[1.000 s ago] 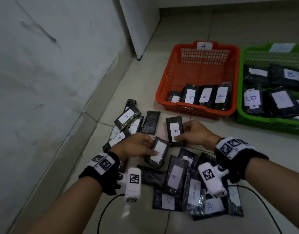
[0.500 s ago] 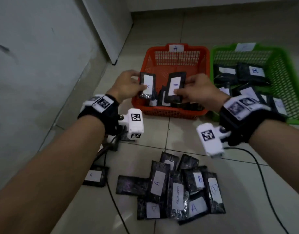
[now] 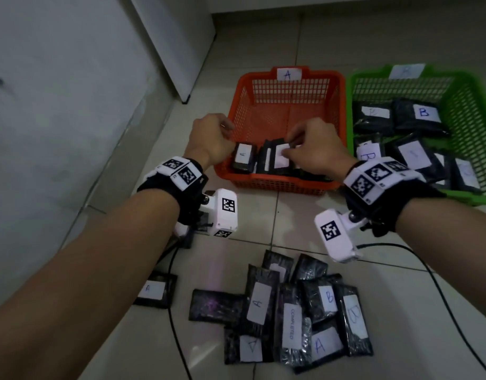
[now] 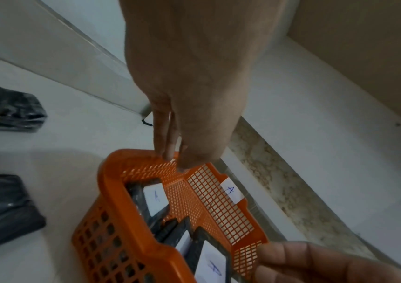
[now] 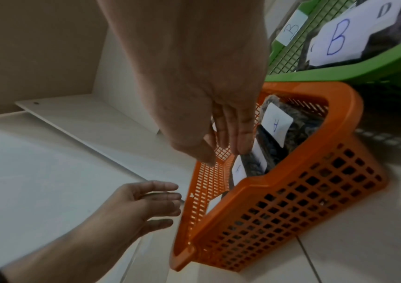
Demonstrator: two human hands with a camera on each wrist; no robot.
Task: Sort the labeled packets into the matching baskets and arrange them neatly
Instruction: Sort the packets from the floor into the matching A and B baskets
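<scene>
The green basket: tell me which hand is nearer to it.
Right. The right hand works inside the orange basket, near the wall beside the green basket. The left hand hovers at the orange basket's far left edge.

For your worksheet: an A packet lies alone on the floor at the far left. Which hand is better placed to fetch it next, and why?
Probably the left hand: it holds nothing, fingers relaxed, and the lone A packet lies beside that forearm. The right hand is busy touching packets in the orange basket.

Head view: high, facing forward and down, farthest. Wrist views: close, looking along each hand. All three share the orange plastic mesh basket (image 3: 288,185) (image 4: 131,229) (image 5: 291,201).
</scene>
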